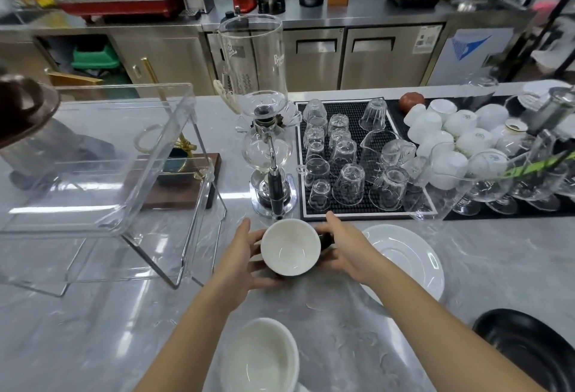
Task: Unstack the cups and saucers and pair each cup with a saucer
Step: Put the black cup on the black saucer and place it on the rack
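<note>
A white cup [264,357] stands at the near edge of the grey counter [93,329], between the person's forearms. Beyond it, both hands close around a second cup [291,247] (white inside, dark outside): the left hand [241,262] curls its fingers along the cup's left side, the right hand [345,248] grips the right side. Just right of the right hand's fingers lies a white saucer [410,259]; a black saucer [525,348] sits well apart, nearer the camera. Past the fingertips stands a glass siphon brewer [270,155].
</note>
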Available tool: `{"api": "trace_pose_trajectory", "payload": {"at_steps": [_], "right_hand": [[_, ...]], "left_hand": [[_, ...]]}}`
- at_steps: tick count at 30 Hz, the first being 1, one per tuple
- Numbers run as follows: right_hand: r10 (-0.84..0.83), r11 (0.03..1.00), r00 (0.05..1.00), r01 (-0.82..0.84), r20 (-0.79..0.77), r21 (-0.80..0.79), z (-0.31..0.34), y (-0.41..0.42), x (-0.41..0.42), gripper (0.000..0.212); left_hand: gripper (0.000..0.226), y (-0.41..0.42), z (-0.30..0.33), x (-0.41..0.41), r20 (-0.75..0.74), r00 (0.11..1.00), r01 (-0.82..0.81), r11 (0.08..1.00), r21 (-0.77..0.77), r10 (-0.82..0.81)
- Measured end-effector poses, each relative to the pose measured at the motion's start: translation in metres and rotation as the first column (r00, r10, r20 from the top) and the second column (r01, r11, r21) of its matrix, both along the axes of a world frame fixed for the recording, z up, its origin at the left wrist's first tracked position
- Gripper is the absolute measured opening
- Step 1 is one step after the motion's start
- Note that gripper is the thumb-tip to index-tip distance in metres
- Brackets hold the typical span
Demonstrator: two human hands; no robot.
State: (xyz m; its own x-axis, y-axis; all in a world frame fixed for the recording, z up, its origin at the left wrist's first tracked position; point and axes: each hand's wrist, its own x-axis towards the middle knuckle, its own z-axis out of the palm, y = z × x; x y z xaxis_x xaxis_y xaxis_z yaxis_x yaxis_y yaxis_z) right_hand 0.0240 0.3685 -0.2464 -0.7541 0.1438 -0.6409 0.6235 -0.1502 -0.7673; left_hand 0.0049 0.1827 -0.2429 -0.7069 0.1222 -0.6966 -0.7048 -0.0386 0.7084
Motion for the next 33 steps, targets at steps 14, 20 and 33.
{"api": "trace_pose_trajectory", "payload": {"at_steps": [14,20,33], "right_hand": [[-0.028,1.000,0.994,0.029,-0.106,0.011,0.026,0.025,0.025,0.061],[-0.078,0.995,0.984,0.088,-0.160,0.056,0.038,0.051,0.059,0.066],[-0.323,0.930,0.929,0.347,-0.178,0.123,0.048,0.126,0.162,0.068]], "left_hand": [[0.057,0.014,0.027,0.012,-0.102,0.993,0.068,0.995,0.074,-0.060],[0.061,0.040,0.040,0.031,-0.121,0.984,0.148,0.981,0.126,-0.133],[0.056,0.128,0.045,0.087,-0.115,0.920,0.389,0.906,0.169,-0.374]]}}
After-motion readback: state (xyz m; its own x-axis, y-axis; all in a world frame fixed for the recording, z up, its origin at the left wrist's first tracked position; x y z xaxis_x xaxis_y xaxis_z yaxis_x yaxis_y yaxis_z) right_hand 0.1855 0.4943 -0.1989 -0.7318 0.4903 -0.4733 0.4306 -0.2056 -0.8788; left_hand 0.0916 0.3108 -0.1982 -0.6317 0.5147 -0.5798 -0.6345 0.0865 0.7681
